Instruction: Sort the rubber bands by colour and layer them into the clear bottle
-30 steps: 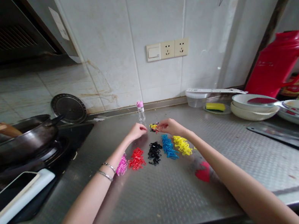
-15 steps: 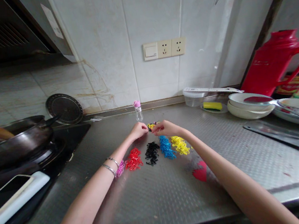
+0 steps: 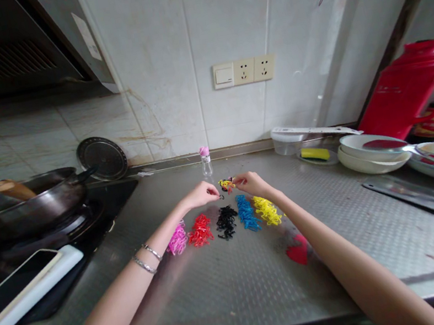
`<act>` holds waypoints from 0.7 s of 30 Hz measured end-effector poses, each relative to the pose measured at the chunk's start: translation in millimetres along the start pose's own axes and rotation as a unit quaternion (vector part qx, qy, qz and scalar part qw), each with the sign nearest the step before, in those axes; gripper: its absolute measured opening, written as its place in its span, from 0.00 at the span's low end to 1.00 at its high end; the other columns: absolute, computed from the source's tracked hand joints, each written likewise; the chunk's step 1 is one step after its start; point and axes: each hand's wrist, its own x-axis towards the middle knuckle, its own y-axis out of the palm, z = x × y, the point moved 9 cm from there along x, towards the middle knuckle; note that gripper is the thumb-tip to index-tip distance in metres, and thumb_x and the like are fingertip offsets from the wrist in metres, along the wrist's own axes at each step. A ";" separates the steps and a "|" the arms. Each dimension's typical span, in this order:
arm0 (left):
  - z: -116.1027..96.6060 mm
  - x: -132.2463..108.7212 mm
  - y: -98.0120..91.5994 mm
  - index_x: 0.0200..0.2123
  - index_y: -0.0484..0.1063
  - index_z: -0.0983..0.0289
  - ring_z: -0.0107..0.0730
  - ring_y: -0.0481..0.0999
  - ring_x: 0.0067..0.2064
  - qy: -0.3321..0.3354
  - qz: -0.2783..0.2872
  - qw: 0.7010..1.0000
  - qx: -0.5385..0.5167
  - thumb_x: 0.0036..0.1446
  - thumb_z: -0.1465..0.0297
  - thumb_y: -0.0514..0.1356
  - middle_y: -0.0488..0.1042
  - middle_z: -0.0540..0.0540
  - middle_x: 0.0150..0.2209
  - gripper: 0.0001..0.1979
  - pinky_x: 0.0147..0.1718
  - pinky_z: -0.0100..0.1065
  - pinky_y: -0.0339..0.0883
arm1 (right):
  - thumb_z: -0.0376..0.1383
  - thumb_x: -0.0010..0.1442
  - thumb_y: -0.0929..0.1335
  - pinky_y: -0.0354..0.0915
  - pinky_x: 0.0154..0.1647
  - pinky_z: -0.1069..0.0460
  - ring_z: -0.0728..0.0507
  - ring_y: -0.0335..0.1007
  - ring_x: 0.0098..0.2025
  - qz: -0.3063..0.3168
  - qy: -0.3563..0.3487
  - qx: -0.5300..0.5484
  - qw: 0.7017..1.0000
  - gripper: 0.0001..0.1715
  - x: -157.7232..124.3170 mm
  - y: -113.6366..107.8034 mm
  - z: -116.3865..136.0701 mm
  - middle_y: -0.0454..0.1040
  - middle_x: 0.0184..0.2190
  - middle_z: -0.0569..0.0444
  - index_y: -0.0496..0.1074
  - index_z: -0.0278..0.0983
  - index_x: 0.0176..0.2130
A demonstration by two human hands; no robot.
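On the steel counter (image 3: 239, 287) lie sorted heaps of small rubber bands in a row: pink (image 3: 177, 241), red (image 3: 199, 230), black (image 3: 226, 221), blue (image 3: 246, 212) and yellow (image 3: 266, 210). Behind them is a small mixed clump of bands (image 3: 226, 184). My left hand (image 3: 202, 193) is pinched on a black band that dangles just left of the clump. My right hand (image 3: 249, 183) is pinched at the clump's right side, on a band whose colour I cannot make out. Two thin bracelets ring my left wrist.
A small pink-capped bottle (image 3: 205, 161) stands behind the clump. A wok (image 3: 23, 205) sits on the stove at left, a phone (image 3: 20, 287) nearer. Bowls (image 3: 370, 153), a sponge (image 3: 313, 154), a red thermos (image 3: 411, 86) and a knife (image 3: 430, 203) crowd the right.
My left hand has drawn a black band away from the mixed clump, slightly toward me. My right hand stays pinched at the clump. The camera shifted a little.
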 end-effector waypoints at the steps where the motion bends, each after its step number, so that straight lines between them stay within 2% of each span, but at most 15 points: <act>1: -5.3 -3.7 6.1 0.26 0.75 0.68 0.28 0.71 0.29 0.004 0.035 0.999 -0.004 0.43 0.72 0.59 0.75 0.55 0.26 0.07 0.31 0.27 0.61 | 0.33 0.49 0.64 0.61 0.32 0.56 0.47 0.69 0.31 0.003 -0.001 -0.005 1.000 0.13 1.4 2.0 1.4 0.76 0.30 0.53 0.76 0.36 0.35; 4: -16.2 -12.9 20.4 0.27 0.76 0.67 0.27 0.70 0.28 0.005 0.120 0.993 -0.011 0.43 0.71 0.60 0.75 0.53 0.26 0.07 0.29 0.26 0.61 | 0.31 0.49 0.63 0.62 0.33 0.56 0.48 0.69 0.31 0.019 -0.014 -0.018 1.000 0.14 7.7 9.8 7.3 0.76 0.31 0.53 0.75 0.37 0.35; 7: -19.4 -16.4 22.7 0.29 0.76 0.67 0.26 0.71 0.29 0.000 0.153 0.988 -0.016 0.42 0.71 0.61 0.76 0.53 0.27 0.08 0.30 0.26 0.60 | 0.30 0.48 0.63 0.61 0.33 0.57 0.48 0.69 0.32 0.050 -0.040 -0.031 0.997 0.15 14.2 20.3 14.4 0.76 0.31 0.54 0.75 0.37 0.36; 9: -16.8 -15.7 17.5 0.29 0.76 0.67 0.27 0.70 0.29 -0.007 0.145 0.989 -0.016 0.43 0.70 0.61 0.76 0.53 0.27 0.09 0.30 0.26 0.60 | 0.29 0.48 0.64 0.61 0.33 0.57 0.48 0.70 0.33 0.073 -0.048 -0.039 0.995 0.15 16.9 27.4 16.0 0.76 0.33 0.54 0.74 0.38 0.37; 13: -5.3 -12.9 -0.1 0.29 0.76 0.69 0.26 0.69 0.28 -0.028 0.086 0.996 -0.012 0.43 0.69 0.60 0.75 0.54 0.27 0.09 0.30 0.27 0.60 | 0.29 0.48 0.63 0.61 0.37 0.58 0.47 0.70 0.38 0.095 -0.033 -0.062 0.993 0.17 17.8 37.1 12.2 0.75 0.36 0.55 0.74 0.40 0.38; 17: 8.9 -12.6 -11.3 0.28 0.76 0.69 0.25 0.67 0.26 -0.053 0.038 0.998 -0.022 0.43 0.69 0.59 0.75 0.54 0.26 0.10 0.28 0.27 0.59 | 0.31 0.50 0.63 0.60 0.42 0.56 0.46 0.68 0.42 0.094 -0.026 -0.091 0.991 0.17 15.5 39.5 12.2 0.74 0.40 0.56 0.73 0.42 0.40; 21: 20.9 -13.0 -14.2 0.29 0.76 0.70 0.23 0.64 0.23 -0.071 0.018 0.997 -0.036 0.43 0.69 0.59 0.74 0.54 0.25 0.11 0.24 0.26 0.56 | 0.33 0.52 0.63 0.59 0.43 0.56 0.45 0.67 0.44 0.083 -0.017 -0.124 0.989 0.16 13.5 38.5 17.1 0.73 0.41 0.54 0.72 0.42 0.41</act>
